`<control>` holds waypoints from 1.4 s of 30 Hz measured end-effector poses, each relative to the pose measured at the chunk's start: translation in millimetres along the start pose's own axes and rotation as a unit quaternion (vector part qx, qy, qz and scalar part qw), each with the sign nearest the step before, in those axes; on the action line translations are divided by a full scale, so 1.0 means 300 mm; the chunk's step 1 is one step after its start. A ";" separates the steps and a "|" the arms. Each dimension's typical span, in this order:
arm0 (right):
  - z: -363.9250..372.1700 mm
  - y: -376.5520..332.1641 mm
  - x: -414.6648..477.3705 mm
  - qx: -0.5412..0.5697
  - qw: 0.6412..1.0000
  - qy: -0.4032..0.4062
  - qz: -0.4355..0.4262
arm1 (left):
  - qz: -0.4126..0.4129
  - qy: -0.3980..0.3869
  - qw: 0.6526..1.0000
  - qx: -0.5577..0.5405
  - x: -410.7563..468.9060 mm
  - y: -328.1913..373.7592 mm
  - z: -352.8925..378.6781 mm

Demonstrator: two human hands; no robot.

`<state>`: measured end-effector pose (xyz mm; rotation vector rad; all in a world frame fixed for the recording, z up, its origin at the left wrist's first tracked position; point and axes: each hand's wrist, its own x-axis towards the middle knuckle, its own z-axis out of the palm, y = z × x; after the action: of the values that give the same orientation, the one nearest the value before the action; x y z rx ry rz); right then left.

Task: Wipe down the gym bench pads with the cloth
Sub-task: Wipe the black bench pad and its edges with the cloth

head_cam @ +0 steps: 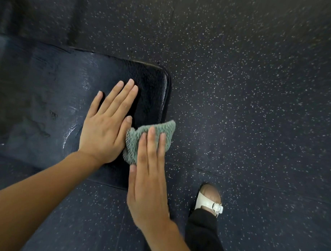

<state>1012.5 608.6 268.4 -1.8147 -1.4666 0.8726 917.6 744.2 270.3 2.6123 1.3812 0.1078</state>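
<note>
Open-palmed right hand (pixel 149 183) presses the green cloth (pixel 133 145) at a corner of the bench pad (pixel 49 93), left hand (pixel 106 127) flat on the pad — wet streaks suggest wiping is well along

Dark rubber gym flooring (pixel 256 91) fills most of the view, flecked all over with small white and pale grey speckles. A thin seam (pixel 252 182) between floor tiles runs across the lower right, slanting slightly downward toward the right edge. A fainter seam (pixel 120 227) shows in the lower middle. The flooring looks blurred toward the upper left corner.

At the bottom, right of centre, a foot (pixel 211 190) stands on the flooring in a white sandal (pixel 205 201). Its wide strap crosses the foot and closes with a pale buckle (pixel 217 207) on the right side. The toes point up the frame. A black trouser leg (pixel 202 235) covers the ankle and runs down to the bottom edge.
</note>
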 end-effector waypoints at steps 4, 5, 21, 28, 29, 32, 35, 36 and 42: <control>-0.017 0.031 -0.006 -0.135 0.989 -0.040 -0.033 | -0.060 0.007 0.998 -0.004 -0.004 -0.002 0.003; -0.028 0.040 0.019 -0.151 0.987 -0.046 -0.042 | -0.072 0.009 0.997 -0.003 -0.004 -0.001 0.005; -0.207 0.070 0.483 -0.365 0.884 -0.182 -0.229 | -0.271 0.027 0.962 -0.024 0.010 0.027 -0.001; -0.246 0.061 0.614 -0.383 0.824 -0.248 -0.336 | -0.312 0.030 0.949 -0.031 0.021 0.030 -0.001; -0.251 0.060 0.635 -0.383 0.813 -0.259 -0.354 | -0.319 0.032 0.947 -0.032 0.022 0.031 -0.001; -0.259 0.053 0.698 -0.374 0.781 -0.295 -0.404 | -0.341 0.040 0.938 -0.035 0.027 0.034 -0.001; -0.251 0.042 0.764 -0.367 0.741 -0.334 -0.453 | -0.371 0.048 0.927 -0.034 0.036 0.037 -0.002; -0.247 0.036 0.787 -0.362 0.727 -0.346 -0.469 | -0.382 0.050 0.922 -0.035 0.039 0.037 -0.002; -0.231 -0.008 0.888 -0.336 0.656 -0.404 -0.541 | -0.448 0.057 0.892 -0.030 0.051 0.039 -0.004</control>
<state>1109.6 865.9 283.0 -0.4079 -3.2222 0.4482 935.7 750.6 273.4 1.6895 2.4061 0.1629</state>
